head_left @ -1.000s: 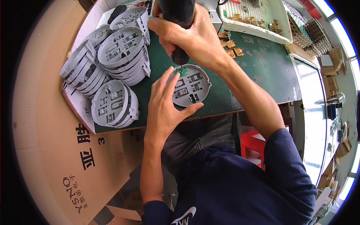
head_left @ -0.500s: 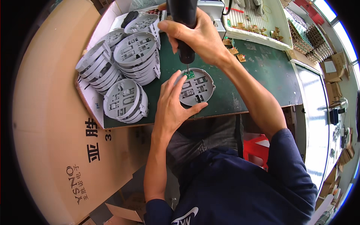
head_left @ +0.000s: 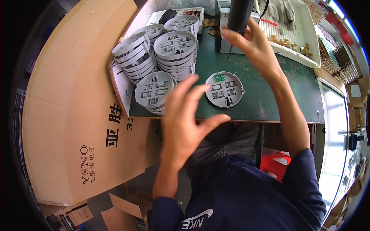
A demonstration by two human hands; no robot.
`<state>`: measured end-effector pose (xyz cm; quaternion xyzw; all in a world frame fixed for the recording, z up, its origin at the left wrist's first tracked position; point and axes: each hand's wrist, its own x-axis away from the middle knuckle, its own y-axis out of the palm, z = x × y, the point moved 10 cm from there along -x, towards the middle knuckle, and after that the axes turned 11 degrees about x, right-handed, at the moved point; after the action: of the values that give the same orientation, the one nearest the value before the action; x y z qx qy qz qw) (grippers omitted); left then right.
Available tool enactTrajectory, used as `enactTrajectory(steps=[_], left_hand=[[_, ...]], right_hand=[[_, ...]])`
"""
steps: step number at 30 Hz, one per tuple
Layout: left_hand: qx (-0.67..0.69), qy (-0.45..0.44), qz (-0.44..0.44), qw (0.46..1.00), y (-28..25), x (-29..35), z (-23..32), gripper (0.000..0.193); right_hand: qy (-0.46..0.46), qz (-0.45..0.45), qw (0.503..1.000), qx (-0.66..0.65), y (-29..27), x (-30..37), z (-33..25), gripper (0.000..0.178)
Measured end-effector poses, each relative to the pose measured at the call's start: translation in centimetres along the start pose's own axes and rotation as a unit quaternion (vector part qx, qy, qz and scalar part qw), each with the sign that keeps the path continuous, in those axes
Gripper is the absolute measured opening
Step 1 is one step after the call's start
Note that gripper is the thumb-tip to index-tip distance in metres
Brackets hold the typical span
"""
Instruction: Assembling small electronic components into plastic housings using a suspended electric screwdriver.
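The round grey cover (head_left: pixel 224 86) lay face up on the green counter (head_left: pixel 285 104), near its front edge, with a small green circuit board (head_left: pixel 219 77) in its far part. The left hand (head_left: pixel 185 123) was blurred, its fingers spread and thumb held apart, pinching nothing. Its index fingertip overlapped the cover's left rim in the view; whether the two touched, I could not tell. The right hand (head_left: pixel 252 48) was wrapped around a black electric screwdriver (head_left: pixel 241 15), thumb across the lower end, other fingers mostly hidden. The tool's thin bit pointed down beyond the cover, well apart from the board.

Space to the left was crowded: a tall stack of covers (head_left: pixel 175 48), a leaning stack (head_left: pixel 133 54) and a front stack (head_left: pixel 154 90) stood close together, the last partly hidden by the left hand. A white panel (head_left: pixel 122 82) walled them in on the outer side, with a big brown carton (head_left: pixel 77 96) past it. Behind the screwdriver stood a pale box (head_left: pixel 227 42), partly blocked from sight. Farther right, a white foam tray (head_left: pixel 296 57) held gloves (head_left: pixel 283 11) and small brass-coloured pieces (head_left: pixel 283 41). A red stool (head_left: pixel 275 163) showed below the counter.
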<state>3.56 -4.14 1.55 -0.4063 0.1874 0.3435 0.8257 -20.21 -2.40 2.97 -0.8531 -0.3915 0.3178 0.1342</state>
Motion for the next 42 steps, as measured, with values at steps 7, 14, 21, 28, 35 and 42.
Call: enactTrajectory(steps=[7, 14, 21, 28, 35, 42], left_hand=[[-0.132, -0.165, -0.089, 0.973, -9.7, -1.1, -8.6, 0.099], [-0.042, -0.177, -0.143, 0.973, -6.4, 0.4, -8.9, 0.084], [-0.152, -0.183, -0.009, 0.971, -4.9, 2.7, -6.9, 0.069], [-0.042, -0.228, 0.003, 0.973, -5.5, 2.9, -6.3, 0.09], [-0.139, -0.179, -0.018, 0.974, -5.0, 2.1, -6.9, 0.097], [-0.169, -0.164, -0.127, 0.964, -3.9, 1.2, -6.9, 0.107]], right_hand=[[0.015, -0.137, 0.914, 0.381, 4.4, 8.9, 3.0, 0.113], [0.075, -0.113, 0.975, 0.178, 3.3, 9.3, 5.5, 0.089], [0.2, 0.053, 0.967, -0.148, -7.1, 13.3, 10.3, 0.056], [0.186, 0.387, 0.842, 0.327, -36.9, 28.9, 12.5, 0.047], [0.342, 0.26, 0.439, 0.789, -49.1, 45.6, 14.3, 0.041], [0.459, 0.045, 0.499, 0.734, -47.4, 47.1, 16.1, 0.049]])
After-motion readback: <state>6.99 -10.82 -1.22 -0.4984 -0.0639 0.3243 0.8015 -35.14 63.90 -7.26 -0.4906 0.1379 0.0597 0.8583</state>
